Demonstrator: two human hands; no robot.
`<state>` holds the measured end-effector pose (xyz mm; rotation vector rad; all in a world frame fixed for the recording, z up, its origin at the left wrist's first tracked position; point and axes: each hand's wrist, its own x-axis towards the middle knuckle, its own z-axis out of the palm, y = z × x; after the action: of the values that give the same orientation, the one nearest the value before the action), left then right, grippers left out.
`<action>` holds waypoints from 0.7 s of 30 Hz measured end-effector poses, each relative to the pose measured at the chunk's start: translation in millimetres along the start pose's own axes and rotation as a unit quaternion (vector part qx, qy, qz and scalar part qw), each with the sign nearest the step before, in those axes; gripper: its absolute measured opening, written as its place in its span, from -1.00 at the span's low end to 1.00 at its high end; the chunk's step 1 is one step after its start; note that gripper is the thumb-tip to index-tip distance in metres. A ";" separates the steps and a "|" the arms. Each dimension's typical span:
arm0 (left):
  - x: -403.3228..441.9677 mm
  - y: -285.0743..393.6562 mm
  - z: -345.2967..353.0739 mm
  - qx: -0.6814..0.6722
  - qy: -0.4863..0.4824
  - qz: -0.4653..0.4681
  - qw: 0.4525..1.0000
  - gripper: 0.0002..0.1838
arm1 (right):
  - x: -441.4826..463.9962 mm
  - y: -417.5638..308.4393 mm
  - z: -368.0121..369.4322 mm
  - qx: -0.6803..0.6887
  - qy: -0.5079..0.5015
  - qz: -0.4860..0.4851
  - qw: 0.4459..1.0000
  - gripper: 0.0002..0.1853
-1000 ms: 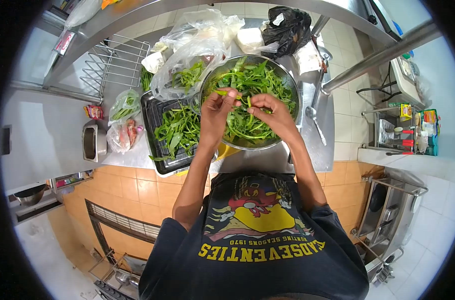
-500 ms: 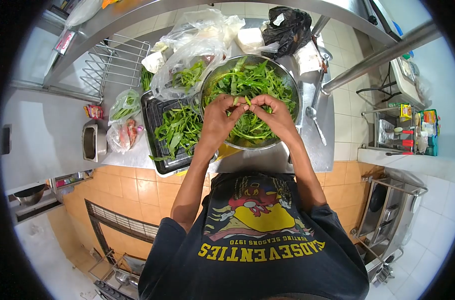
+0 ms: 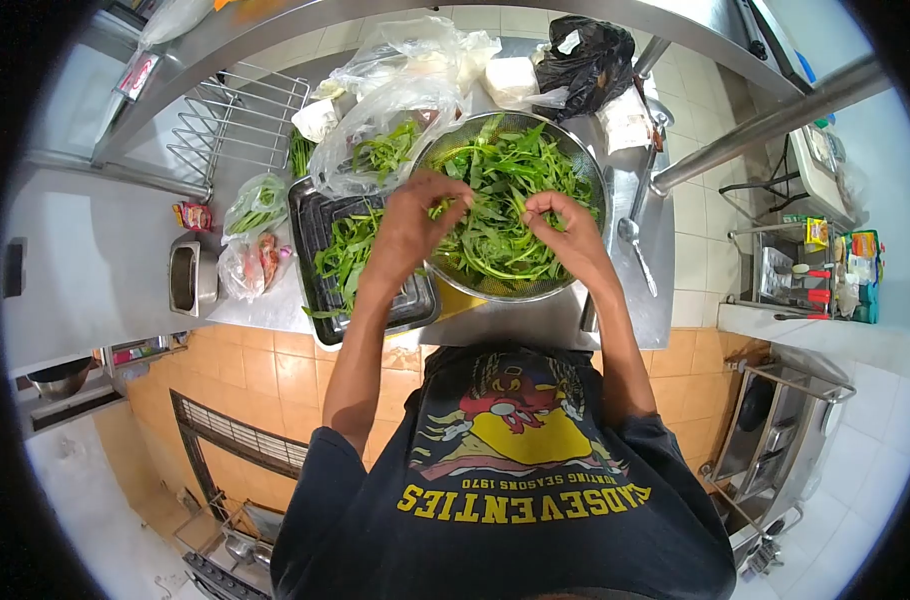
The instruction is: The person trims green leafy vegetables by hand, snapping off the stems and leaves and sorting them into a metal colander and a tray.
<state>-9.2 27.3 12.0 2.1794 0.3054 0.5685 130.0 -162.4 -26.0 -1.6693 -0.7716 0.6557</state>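
Observation:
A round metal mesh strainer [image 3: 571, 147] holds a heap of leafy green stems [image 3: 505, 225]. Over its left rim is my left hand [image 3: 420, 222], fingers curled and blurred; whether anything is in them I cannot make out. My right hand [image 3: 573, 235] is above the right half of the heap, thumb and forefinger pinched on a short green stem [image 3: 521, 204]. Left of the strainer, a black tray [image 3: 413, 308] carries more leafy greens [image 3: 345, 255], partly behind my left forearm. A clear plastic bag [image 3: 340, 160] with greens in it rests against the tray's far end.
Behind the strainer lie a white block [image 3: 511, 80] and a black plastic bag [image 3: 585, 65]. A spoon [image 3: 637, 252] is on the steel table [image 3: 635, 320] at right. Small bags of vegetables [image 3: 255, 208] sit at left. A shelf post [image 3: 765, 125] slants in at the upper right.
My hands, together over the strainer before, have parted. The left has moved left toward the tray side, and the right has shifted slightly right and down. The view has shifted a little.

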 end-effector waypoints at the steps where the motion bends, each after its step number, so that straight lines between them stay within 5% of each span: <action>1: 3.7 -7.8 -9.0 0.036 0.003 -0.009 0.999 -0.84 | -1.1 1.2 -1.8 -0.003 0.003 -0.010 1.000 -0.89; 7: 42.7 -81.1 -43.6 0.163 0.126 -0.038 0.978 -0.72 | -3.3 2.3 -3.2 0.005 0.011 -0.021 1.000 -0.91; 10: 54.4 -111.4 -54.8 0.204 0.098 -0.053 0.973 -0.60 | -6.1 -5.1 -4.2 0.004 0.019 -0.011 1.000 -0.88; 13: 58.6 -105.8 -61.9 0.186 0.045 -0.171 0.967 -0.52 | -5.7 -8.4 -8.0 0.017 0.029 -0.020 0.999 -0.88; 16: 55.3 -106.9 -62.2 0.194 0.095 -0.082 0.973 -0.56 | -5.0 -15.0 -9.9 0.065 0.033 -0.004 0.997 -0.90; 21: 48.4 -84.5 -57.7 0.213 0.124 -0.079 0.966 -0.70 | -1.4 -35.9 -12.4 0.166 0.049 -0.004 0.985 -0.90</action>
<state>2.3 137.9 -9.1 2.4609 0.7915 0.7407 133.1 -165.5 11.8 -1.3810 -0.5630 0.6528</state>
